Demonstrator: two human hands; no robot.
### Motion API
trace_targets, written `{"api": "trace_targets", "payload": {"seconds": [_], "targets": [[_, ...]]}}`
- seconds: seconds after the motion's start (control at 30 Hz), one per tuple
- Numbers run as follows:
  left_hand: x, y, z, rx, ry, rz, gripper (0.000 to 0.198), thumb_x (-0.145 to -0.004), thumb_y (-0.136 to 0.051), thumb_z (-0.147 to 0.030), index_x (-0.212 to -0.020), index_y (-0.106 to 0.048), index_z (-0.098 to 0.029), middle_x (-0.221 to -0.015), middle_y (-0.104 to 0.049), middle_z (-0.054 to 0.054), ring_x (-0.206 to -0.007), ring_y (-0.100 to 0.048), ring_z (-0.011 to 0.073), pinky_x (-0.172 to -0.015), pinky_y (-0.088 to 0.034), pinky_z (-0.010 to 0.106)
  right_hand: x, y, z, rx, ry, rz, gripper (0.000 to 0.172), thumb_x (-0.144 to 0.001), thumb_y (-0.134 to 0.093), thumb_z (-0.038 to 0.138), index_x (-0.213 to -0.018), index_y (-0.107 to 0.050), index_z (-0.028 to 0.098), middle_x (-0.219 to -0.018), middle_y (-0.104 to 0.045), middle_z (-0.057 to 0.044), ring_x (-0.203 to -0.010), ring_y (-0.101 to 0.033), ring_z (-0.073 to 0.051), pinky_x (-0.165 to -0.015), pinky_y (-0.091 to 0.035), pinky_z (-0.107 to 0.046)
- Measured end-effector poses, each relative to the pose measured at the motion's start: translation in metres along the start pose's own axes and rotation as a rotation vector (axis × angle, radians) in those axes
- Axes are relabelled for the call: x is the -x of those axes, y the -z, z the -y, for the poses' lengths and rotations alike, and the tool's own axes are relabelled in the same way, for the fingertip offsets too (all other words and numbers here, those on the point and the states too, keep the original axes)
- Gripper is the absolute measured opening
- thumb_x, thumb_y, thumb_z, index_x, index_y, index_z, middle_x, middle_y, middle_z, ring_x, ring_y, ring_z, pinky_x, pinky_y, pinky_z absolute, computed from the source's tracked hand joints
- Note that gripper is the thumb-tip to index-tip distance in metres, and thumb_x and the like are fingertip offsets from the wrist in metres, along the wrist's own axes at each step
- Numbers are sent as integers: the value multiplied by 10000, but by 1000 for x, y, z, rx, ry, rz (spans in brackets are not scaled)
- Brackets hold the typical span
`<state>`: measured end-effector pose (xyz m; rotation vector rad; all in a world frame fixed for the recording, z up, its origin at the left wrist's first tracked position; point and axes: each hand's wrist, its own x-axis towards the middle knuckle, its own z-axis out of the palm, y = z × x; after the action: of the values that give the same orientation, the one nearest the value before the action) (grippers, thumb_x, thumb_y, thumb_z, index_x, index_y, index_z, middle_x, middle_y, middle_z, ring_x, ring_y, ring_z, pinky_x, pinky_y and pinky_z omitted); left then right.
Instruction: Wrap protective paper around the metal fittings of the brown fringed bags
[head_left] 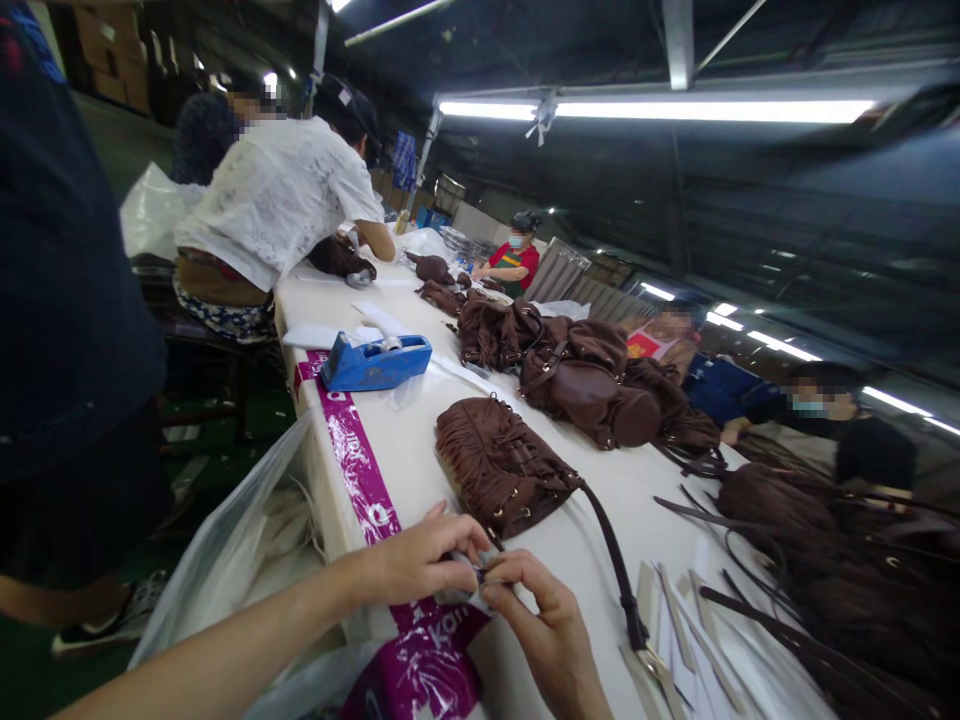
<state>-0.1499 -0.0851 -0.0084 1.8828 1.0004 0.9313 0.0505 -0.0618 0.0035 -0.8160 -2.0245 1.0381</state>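
My left hand (431,555) and my right hand (544,625) meet just in front of a brown drawstring bag (502,465). Their fingertips are closed on a small, thin greyish-white piece (480,598), with something dark at its middle; its exact kind cannot be made out. The bag lies on the white table, its gathered side facing left and metal eyelets along its near edge. From its right end a dark brown strap (611,540) runs forward to a metal buckle (651,662).
A blue tape dispenser (375,362) stands near the table's left edge, by purple printed tape (352,450). More brown bags (577,370) are heaped behind and right. Pale strips (694,630) lie at front right. A clear plastic bag (232,550) hangs at left. Several people work around.
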Motion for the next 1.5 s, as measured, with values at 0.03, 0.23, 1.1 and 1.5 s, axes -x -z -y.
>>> {"api": "trace_targets", "payload": {"seconds": [0.03, 0.23, 1.1, 1.5], "targets": [[2, -1, -2, -38, 8, 2, 183, -868, -560, -296, -1035, -548, -221, -986, -626, -9, -998, -559, 182, -1137, -40, 505, 1, -1, 0, -1, -5, -10, 106, -783, -664, 200, -680, -657, 226, -770, -651, 5, -770, -602, -164, -721, -461, -228], [8, -10, -18, -264, 23, 25, 167, -908, -525, -378, -922, -522, -211, -1041, -556, 29, -1097, -476, 217, -1119, -24, 572, 6, -9, -1, 18, -108, -158, 84, -735, -681, 214, -710, -602, 214, -655, -582, 37, -639, -534, -140, -628, -455, -219], [14, -27, -24, -360, 103, -53, 128, -851, -460, -167, -958, -500, -224, -1060, -560, 40, -1203, -377, 219, -1123, -18, 566, 10, -9, -3, 176, 145, -102, 150, -860, -560, 183, -725, -616, 215, -749, -646, -3, -726, -620, -150, -677, -482, -235], [1, -44, -26, -330, 216, -208, 87, -756, -435, -128, -795, -482, -190, -910, -523, 40, -999, -435, 211, -1056, -250, 429, 9, -12, -4, 197, 97, -162, 159, -858, -545, 200, -702, -569, 214, -698, -587, 6, -659, -550, -142, -625, -446, -242]]}}
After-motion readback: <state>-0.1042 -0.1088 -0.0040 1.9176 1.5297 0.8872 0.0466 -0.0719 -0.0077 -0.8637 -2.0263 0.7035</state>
